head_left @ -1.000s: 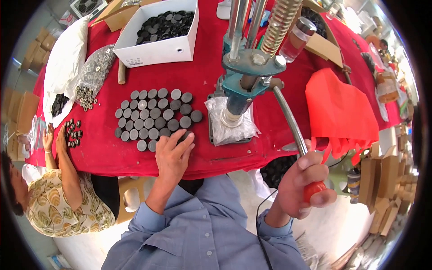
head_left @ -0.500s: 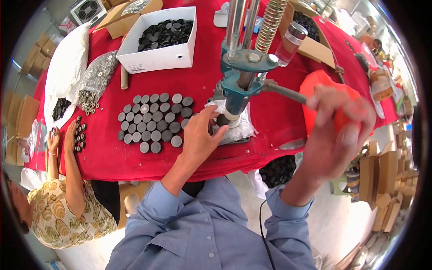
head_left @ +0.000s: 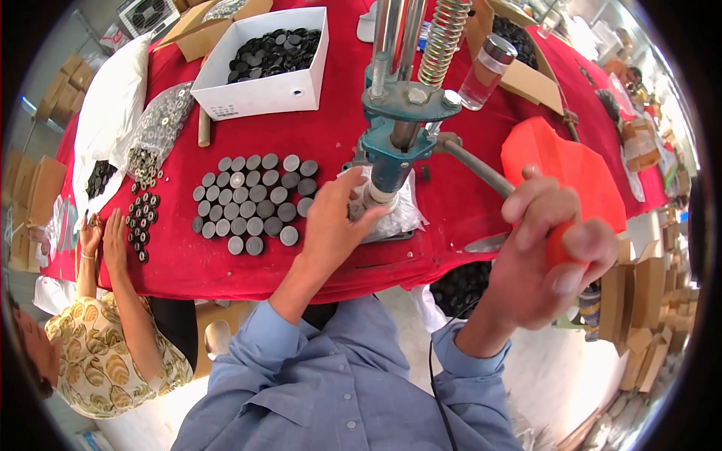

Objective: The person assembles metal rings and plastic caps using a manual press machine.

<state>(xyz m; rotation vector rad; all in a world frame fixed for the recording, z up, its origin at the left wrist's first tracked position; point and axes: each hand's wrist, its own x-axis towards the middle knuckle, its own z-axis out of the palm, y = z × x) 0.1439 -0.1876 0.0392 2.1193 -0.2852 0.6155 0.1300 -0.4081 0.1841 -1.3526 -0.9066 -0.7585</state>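
A teal hand press [head_left: 392,156] stands on the red-covered table, its ram lowered onto a pale round die [head_left: 378,197] over a clear plastic bag [head_left: 406,214]. My left hand [head_left: 331,225] curls at the die's left side, index finger and thumb around its base. Whatever sits between those fingertips is hidden. At the right, my right hand [head_left: 530,263] is closed around the red grip of the press lever [head_left: 477,169]. Rows of dark grey round caps [head_left: 248,197] lie to the left of my left hand.
A white box [head_left: 259,101] of black caps stands behind the rows. A clear jar [head_left: 487,74] and an orange-red sheet [head_left: 564,173] are right of the press. At far left, a co-worker's hands [head_left: 114,244] rest beside small ringed parts [head_left: 141,218] and a bag [head_left: 162,124].
The lever and my right hand have come down and nearer, and the ram is lower. The dark cap seen beside the die is now hidden. More ringed parts lie by the co-worker's hands.
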